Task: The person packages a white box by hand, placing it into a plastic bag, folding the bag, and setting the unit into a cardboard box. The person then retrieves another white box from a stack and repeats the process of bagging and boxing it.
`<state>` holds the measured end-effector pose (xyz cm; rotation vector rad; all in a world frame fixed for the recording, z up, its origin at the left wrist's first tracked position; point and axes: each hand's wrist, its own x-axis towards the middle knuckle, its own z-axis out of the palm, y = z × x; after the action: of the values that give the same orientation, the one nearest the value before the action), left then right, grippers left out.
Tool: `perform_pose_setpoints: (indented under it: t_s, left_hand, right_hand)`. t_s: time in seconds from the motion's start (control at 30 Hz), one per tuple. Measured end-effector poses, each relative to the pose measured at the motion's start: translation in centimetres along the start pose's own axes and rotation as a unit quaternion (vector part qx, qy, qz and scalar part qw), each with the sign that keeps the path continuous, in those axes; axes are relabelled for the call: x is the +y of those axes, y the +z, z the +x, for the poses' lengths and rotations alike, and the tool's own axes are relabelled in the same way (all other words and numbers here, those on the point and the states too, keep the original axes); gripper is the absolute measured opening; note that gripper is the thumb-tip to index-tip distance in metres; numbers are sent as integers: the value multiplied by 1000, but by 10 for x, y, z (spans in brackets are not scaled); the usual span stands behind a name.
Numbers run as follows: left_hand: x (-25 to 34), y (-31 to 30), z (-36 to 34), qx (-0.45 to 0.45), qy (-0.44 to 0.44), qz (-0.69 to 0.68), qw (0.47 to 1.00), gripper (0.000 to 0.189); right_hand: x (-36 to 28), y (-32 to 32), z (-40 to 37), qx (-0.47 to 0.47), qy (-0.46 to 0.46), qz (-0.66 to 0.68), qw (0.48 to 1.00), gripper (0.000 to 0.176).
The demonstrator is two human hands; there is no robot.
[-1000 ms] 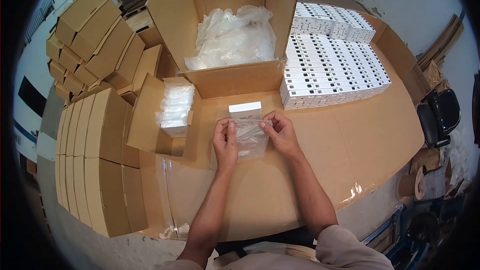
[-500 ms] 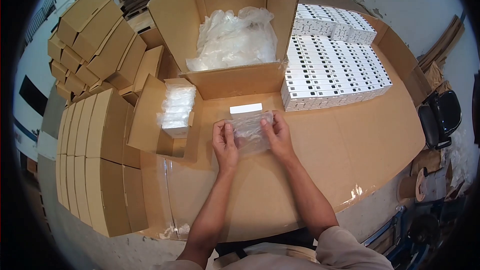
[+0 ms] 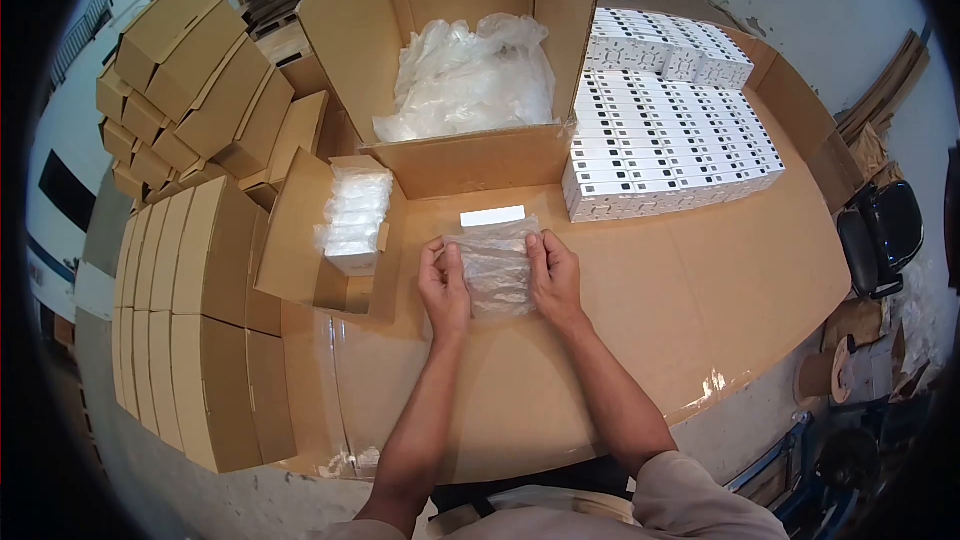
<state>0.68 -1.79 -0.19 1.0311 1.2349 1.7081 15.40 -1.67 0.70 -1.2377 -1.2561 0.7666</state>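
Between my hands a clear plastic bag (image 3: 492,275) is held spread out above the cardboard-covered table. My left hand (image 3: 445,280) pinches its left edge, thumb on top. The right edge is pinched by my right hand (image 3: 553,275). Just beyond the bag lies a small white box (image 3: 492,216), its near part hidden behind the plastic. To the left, an open carton (image 3: 290,240) holds a row of white boxes wrapped in clear plastic (image 3: 356,215).
A large open carton (image 3: 470,165) at the back holds a heap of clear plastic bags (image 3: 470,80). Stacked white boxes (image 3: 670,140) with black squares stand at right. Brown cartons (image 3: 210,320) are piled along the left side.
The bag is spread flatter and wider than before. My left hand has shifted slightly left, and my right hand has changed its grip to the bag's right edge.
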Motion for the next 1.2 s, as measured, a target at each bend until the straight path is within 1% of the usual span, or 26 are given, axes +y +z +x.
perform_pose_setpoints:
  t_s: [0.07, 0.17, 0.27, 0.37, 0.47, 0.57, 0.67, 0.77, 0.87, 0.97, 1.07, 1.17, 1.2]
  left_hand:
    - [-1, 3, -3, -32, -17, -22, 999, 23]
    - [-11, 3, -11, -66, -24, 30, 997, 31]
    - [-5, 1, -9, -36, 16, 96, 995, 41]
    - [-4, -3, -6, -29, 5, 126, 992, 43]
    - [-6, -2, -5, -35, 14, 117, 992, 44]
    - [-5, 0, -5, -38, 18, 100, 994, 44]
    - [1, -2, -8, -65, -5, 101, 993, 43]
    - [-19, -5, -3, -54, 35, 62, 996, 41]
    - [3, -4, -3, -29, 0, 62, 998, 38]
    - [-5, -7, 2, 6, 71, 98, 993, 32]
    - [0, -2, 2, 1, 48, 37, 998, 27]
    - [13, -11, 0, -38, -7, -12, 999, 18]
    - [16, -10, 2, -50, 58, 29, 997, 18]
  right_hand:
    - [1, 1, 0, 24, -25, 3, 999, 39]
    - [1, 1, 0, 25, -18, -2, 1000, 39]
    - [6, -2, 1, 18, -27, -17, 999, 38]
    - [8, -5, 0, 11, 5, -6, 1000, 38]
    - [11, -8, 4, 31, 26, 46, 998, 40]
    - [11, -12, 10, -4, 34, 83, 996, 43]
    - [12, -12, 9, -37, 46, 109, 992, 44]
    - [12, -11, 7, -67, 15, 78, 995, 44]
    - [6, -13, 5, -96, 37, 41, 994, 44]
    - [4, -10, 3, -93, 6, 25, 995, 43]
    - [8, -12, 3, -82, 11, 14, 996, 44]
    - [12, -15, 8, -35, 43, 76, 996, 46]
    - [12, -18, 12, -31, 61, 98, 993, 46]
